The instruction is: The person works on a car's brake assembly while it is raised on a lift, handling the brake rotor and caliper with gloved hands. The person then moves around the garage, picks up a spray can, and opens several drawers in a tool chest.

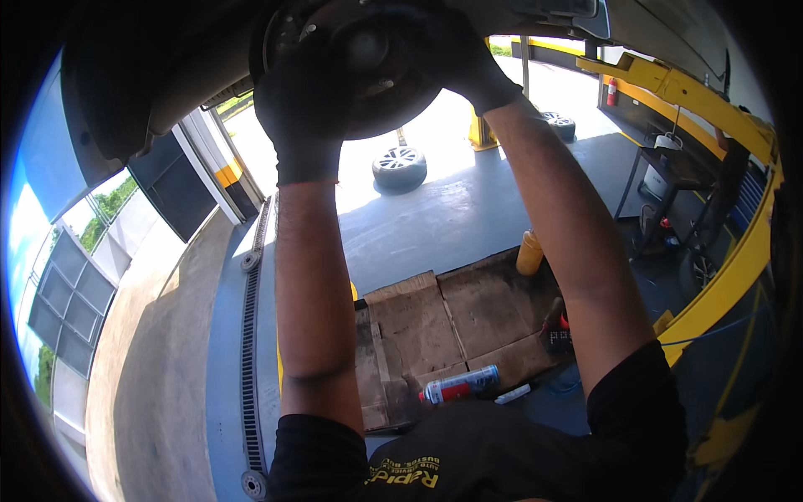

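Observation:
Overhead, a dark round brake assembly (393,117) hangs under the raised car, with a hub (366,50) at its middle and small shiny metal parts near it. Both my arms reach up to it. My left hand (303,113), in a black glove, is at the left side of the assembly. On the right side is my right hand (464,67), also gloved in black. The fingers of both hands blend into the dark parts, so their grip and anything small in them are hidden.
A yellow lift arm (753,134) curves down the right. Below me, flattened cardboard (418,326) bears a spray can (458,384); a yellow bottle (529,253) stands at its far edge. A wheel (399,170) lies farther off. A floor drain (253,335) runs along the left.

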`<state>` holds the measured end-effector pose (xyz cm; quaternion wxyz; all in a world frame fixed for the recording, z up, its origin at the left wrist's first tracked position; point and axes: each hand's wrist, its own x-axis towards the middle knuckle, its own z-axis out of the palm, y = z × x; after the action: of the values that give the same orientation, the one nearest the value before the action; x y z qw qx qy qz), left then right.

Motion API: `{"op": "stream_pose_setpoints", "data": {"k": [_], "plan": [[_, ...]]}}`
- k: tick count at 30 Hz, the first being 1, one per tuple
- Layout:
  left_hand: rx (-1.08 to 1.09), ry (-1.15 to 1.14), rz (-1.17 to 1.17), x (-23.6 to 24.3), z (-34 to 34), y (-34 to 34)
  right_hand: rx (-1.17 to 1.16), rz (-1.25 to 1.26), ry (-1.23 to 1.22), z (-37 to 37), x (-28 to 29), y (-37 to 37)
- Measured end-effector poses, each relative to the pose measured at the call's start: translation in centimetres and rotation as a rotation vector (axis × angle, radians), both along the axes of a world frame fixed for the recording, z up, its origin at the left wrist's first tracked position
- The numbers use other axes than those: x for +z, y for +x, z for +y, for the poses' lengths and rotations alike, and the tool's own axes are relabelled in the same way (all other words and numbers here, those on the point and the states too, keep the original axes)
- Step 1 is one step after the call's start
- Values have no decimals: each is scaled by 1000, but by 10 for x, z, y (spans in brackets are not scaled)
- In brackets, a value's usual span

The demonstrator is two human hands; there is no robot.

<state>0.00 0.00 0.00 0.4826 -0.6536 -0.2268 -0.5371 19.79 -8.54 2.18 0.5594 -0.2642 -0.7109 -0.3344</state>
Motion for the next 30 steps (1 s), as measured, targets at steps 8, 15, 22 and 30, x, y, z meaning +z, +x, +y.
{"op": "stream_pose_setpoints", "data": {"k": [8, 15, 22, 30], "plan": [[-345, -312, -190, 15, -19, 5, 306, 295, -246, 10, -30, 3], [50, 82, 119, 12, -3, -18, 42, 143, -163, 2, -16, -8], [-21, -228, -20, 15, -22, -11, -5, 30, -14, -1, -5, -19], [-562, -122, -133, 27, -41, 1, 101, 459, -378, -8, -27, -22]]}}
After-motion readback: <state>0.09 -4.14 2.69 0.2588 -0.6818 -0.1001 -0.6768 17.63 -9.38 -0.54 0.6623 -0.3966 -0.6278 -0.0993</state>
